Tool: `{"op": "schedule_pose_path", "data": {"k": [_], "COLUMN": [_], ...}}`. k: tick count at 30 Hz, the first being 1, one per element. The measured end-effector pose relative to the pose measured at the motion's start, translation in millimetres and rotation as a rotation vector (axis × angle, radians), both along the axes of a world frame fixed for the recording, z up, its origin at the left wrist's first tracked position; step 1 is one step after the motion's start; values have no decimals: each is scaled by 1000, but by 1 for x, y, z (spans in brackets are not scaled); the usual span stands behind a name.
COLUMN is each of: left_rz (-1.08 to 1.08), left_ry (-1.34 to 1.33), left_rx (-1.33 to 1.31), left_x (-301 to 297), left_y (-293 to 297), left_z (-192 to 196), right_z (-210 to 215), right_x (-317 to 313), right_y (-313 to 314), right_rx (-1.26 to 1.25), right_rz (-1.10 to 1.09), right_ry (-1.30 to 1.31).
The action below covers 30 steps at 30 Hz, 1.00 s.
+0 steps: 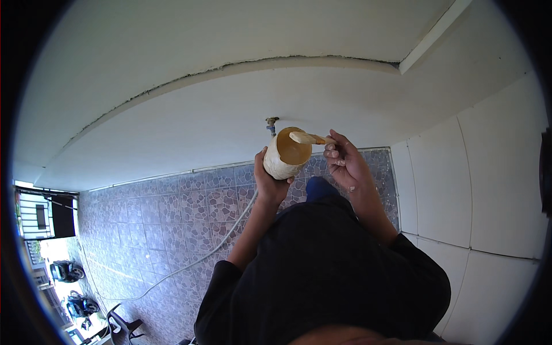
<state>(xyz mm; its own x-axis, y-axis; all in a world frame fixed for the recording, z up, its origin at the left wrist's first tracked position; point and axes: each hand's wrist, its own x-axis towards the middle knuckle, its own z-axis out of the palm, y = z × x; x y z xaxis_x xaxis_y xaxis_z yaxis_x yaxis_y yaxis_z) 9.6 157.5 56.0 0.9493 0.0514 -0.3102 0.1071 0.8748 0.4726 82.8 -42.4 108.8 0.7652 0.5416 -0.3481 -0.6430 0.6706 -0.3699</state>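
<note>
While held up before the white wall, cream round container point(286, 155) gripped from below by left hand point(270, 183), fingers wrapped around its side. Right hand point(344, 162) pinching a pale stick point(309, 138) laid across the rim. Behind: small tap point(271, 124); below: white hose point(195, 260) over patterned floor tiles point(172, 218).

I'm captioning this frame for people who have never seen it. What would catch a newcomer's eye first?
Near the middle, the left hand grips a pale round container of tan liquid, and the right hand holds a light stick over its mouth. A small tap sits on the white wall just beyond. A white hose snakes across the patterned tiled floor at lower left.
</note>
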Motion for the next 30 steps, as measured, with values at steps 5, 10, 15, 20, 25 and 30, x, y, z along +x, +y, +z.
{"op": "schedule_pose_path", "data": {"k": [5,10,15,20,25,30], "left_rz": [7,17,59,97,119,103], "left_ry": [-28,-19,-60,-79,-57,-23], "left_rx": [-49,-71,-107,-128,-154,-103], "left_x": [32,68,102,121,121,95], "left_y": [7,12,13,9,9,27], "left_z": [0,8,22,23,16,9], "right_z": [7,35,93,150,154,143], "right_x": [32,78,140,174,178,161], "right_y": [7,22,44,67,81,74], "right_rx": [129,103,-31,-336,-485,-645], "right_rz": [11,-50,-194,-483,-586,-894], "right_ry": [-20,-184,-536,-1100,-1336,-1212]}}
